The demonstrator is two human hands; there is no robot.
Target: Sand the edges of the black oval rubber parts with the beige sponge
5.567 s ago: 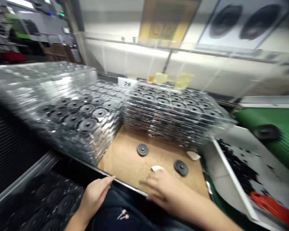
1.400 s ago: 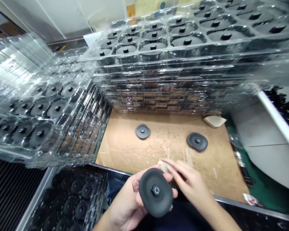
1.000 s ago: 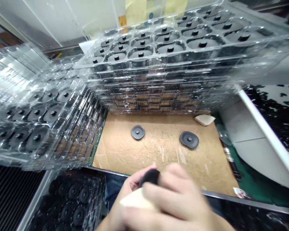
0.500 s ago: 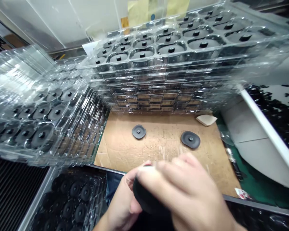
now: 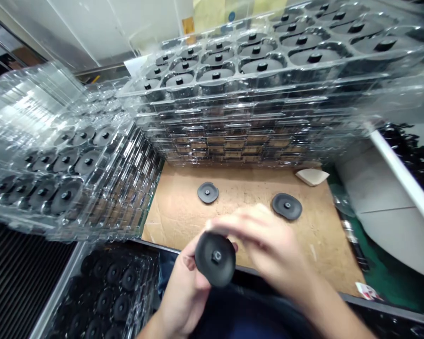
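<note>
My left hand (image 5: pixel 183 292) grips a round black disc (image 5: pixel 215 259) with a small hub at its centre, holding it up over the near table edge. My right hand (image 5: pixel 268 245) hovers just behind and to the right of the disc, blurred by motion, its fingers reaching over the disc's top edge. Two more black discs lie on the cardboard mat (image 5: pixel 176 212): one disc (image 5: pixel 208 192) at mid left, the other disc (image 5: pixel 287 206) at right. A pale wedge-shaped sponge (image 5: pixel 313 176) rests at the mat's far right corner.
A tall stack of clear plastic trays (image 5: pixel 254 113) filled with black discs stands behind the mat. Another tray stack (image 5: pixel 56 160) leans at left. A tray of discs (image 5: pixel 102 296) sits low at my left. A white tray's rim (image 5: pixel 403 174) runs along the right.
My left hand picked up a black disc from low on my left. My right hand rubbed over its face with the pale sponge and has now drawn back, uncovering the disc again.
</note>
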